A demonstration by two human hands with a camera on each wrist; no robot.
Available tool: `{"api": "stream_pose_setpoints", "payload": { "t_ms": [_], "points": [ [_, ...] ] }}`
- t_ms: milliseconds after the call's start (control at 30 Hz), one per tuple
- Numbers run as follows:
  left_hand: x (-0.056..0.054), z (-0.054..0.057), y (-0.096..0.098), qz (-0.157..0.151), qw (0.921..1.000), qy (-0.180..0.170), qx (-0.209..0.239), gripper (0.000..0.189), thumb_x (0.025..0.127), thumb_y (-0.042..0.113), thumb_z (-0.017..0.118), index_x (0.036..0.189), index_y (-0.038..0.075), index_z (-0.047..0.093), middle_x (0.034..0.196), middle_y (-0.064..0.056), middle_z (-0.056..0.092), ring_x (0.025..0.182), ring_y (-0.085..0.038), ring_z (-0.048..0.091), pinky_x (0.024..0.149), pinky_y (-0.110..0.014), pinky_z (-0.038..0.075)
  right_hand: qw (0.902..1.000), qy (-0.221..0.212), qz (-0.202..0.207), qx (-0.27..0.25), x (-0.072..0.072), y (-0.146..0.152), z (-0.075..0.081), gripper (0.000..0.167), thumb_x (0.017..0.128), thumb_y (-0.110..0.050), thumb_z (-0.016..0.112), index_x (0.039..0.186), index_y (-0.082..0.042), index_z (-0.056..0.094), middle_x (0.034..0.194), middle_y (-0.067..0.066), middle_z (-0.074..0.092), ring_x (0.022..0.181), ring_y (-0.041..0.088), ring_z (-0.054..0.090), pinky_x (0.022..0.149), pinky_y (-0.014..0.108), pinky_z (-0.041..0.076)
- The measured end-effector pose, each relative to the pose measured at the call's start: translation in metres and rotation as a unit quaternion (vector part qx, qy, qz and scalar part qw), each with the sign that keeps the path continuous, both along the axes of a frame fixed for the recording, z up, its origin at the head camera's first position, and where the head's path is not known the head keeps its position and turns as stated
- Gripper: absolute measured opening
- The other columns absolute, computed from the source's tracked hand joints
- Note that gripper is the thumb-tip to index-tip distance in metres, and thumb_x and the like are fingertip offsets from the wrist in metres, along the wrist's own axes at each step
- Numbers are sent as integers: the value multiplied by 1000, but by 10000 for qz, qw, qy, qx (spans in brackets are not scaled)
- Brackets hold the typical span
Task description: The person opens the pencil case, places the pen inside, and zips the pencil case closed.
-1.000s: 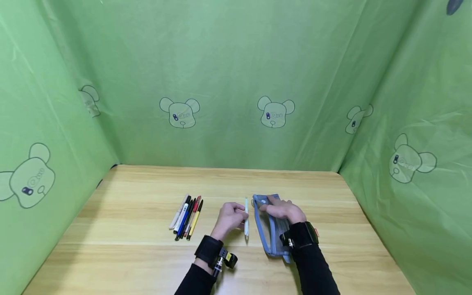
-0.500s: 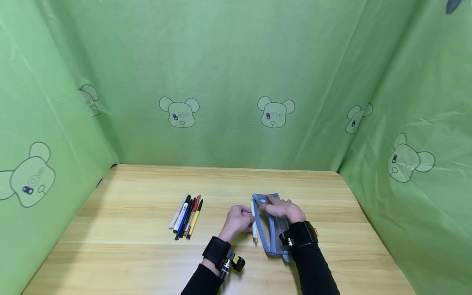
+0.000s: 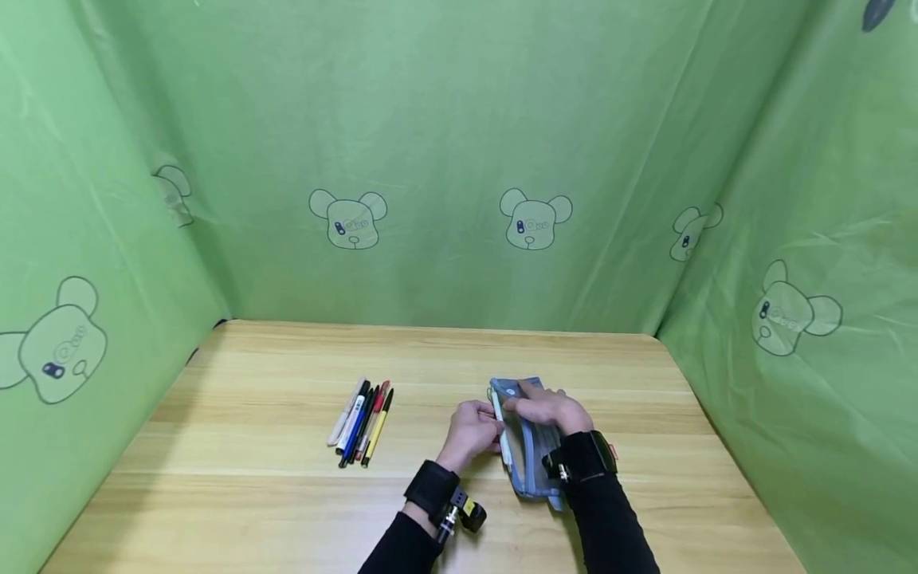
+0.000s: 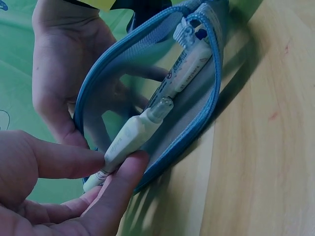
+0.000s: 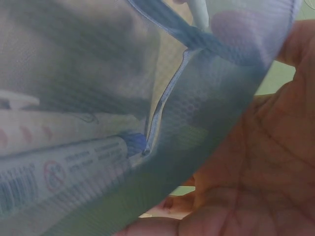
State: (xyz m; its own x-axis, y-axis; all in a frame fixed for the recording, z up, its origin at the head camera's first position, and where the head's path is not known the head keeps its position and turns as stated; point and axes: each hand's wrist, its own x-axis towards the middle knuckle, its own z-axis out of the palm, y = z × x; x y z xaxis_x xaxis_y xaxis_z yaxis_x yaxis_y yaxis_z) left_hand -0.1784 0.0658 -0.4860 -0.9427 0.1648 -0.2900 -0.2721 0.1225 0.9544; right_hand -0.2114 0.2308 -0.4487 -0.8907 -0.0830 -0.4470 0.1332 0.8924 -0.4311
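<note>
My left hand [image 3: 469,434] pinches a pale, whitish-green pen [image 4: 130,137] between thumb and fingers. The pen lies across the open mouth of a blue mesh pencil case [image 3: 529,470], along its left rim in the head view. My right hand [image 3: 555,410] grips the case near its far end and keeps the mouth spread; its thumb sits at the rim in the left wrist view. Two printed white pens are inside, seen through the mesh in the right wrist view, the nearer one a pen with a blue end [image 5: 74,162].
Left of the hands, several pens lie side by side on the wooden table [image 3: 251,414], among them a yellow pen [image 3: 376,430] and a blue pen [image 3: 351,438]. A green curtain [image 3: 445,119] with bear-head prints encloses the back and sides.
My left hand has moved right with the pale pen, from the table beside the pencil case to over its open mouth. My right hand and the case have hardly moved.
</note>
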Motion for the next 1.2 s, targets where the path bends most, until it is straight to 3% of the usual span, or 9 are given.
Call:
{"api": "stream_pose_setpoints", "payload": {
  "t_ms": [467, 833, 1033, 1200],
  "points": [
    [4, -5, 16, -76, 9995, -189, 236, 27, 85, -8, 66, 111, -6, 59, 86, -12, 67, 68, -15, 66, 62, -28, 62, 10000, 70, 9, -5, 0, 1, -1, 80, 93, -49, 49, 161, -13, 27, 160, 25, 38, 147, 62, 20, 116, 73, 25],
    [2, -8, 22, -118, 9995, -136, 271, 20, 84, -11, 66, 103, -6, 63, 84, -13, 71, 66, -14, 70, 62, -30, 63, 9999, 81, 133, -37, -2, -2, -3, 82, 93, -47, 50, 161, -10, 24, 159, 25, 39, 149, 58, 21, 120, 71, 19],
    [-1, -10, 26, -248, 9991, -135, 321, 24, 84, -13, 61, 107, -6, 65, 76, -4, 65, 64, -13, 69, 64, -31, 64, 9997, 130, 201, -13, -3, -1, -2, 82, 93, -48, 50, 161, -7, 24, 160, 25, 38, 150, 55, 23, 122, 70, 15],
    [-1, -11, 29, -317, 9992, -83, 222, 29, 85, -11, 59, 111, -4, 66, 77, -4, 63, 63, -12, 67, 61, -28, 62, 9998, 132, 143, 22, -2, -1, -2, 84, 92, -50, 50, 161, -9, 25, 161, 25, 37, 150, 55, 23, 121, 70, 18]
  ]
}}
